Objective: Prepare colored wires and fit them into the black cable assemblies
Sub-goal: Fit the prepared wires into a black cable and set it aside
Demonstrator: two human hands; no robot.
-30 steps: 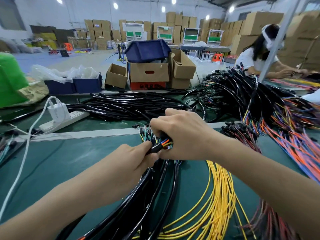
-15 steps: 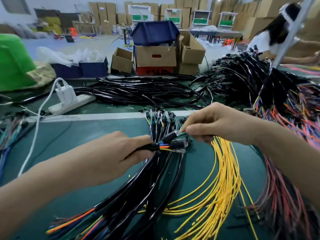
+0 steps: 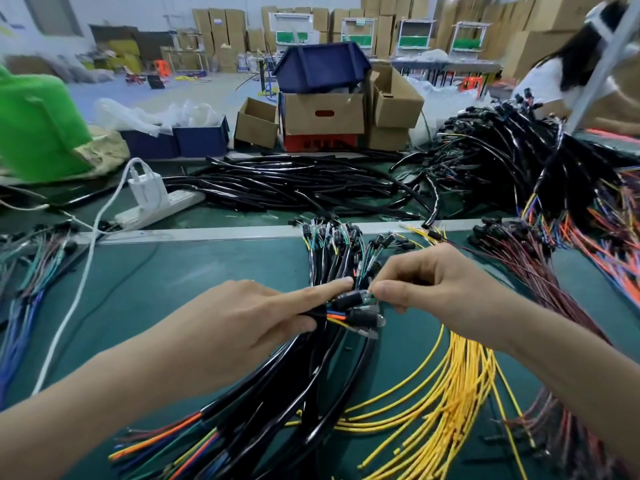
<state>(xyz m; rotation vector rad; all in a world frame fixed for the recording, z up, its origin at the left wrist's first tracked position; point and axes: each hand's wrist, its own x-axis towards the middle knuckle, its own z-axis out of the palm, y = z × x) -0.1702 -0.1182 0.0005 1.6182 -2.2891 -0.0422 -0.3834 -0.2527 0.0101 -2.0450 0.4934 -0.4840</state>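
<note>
A bundle of black cable assemblies (image 3: 304, 386) with colored wire ends runs across the green mat toward me. My left hand (image 3: 252, 323) grips one black cable near its end, its index finger stretched along it. Short orange, blue and yellow wires come out of that cable into black connectors (image 3: 363, 313). My right hand (image 3: 429, 289) pinches a green wire at a small black connector (image 3: 349, 299) just ahead of the left fingertip. Loose yellow wires (image 3: 446, 396) lie fanned out under my right forearm.
A pile of black cables (image 3: 287, 185) lies beyond the metal table strip, with a larger heap (image 3: 512, 161) and orange and red wires (image 3: 588, 244) at right. A white power strip (image 3: 159, 206), cardboard boxes (image 3: 322, 116) and a person (image 3: 568, 81) at back right are also in view.
My right hand has drawn back to the cable end and now pinches the wire at the small connector. My left index finger has stretched out along the cable. The view tilted further down.
</note>
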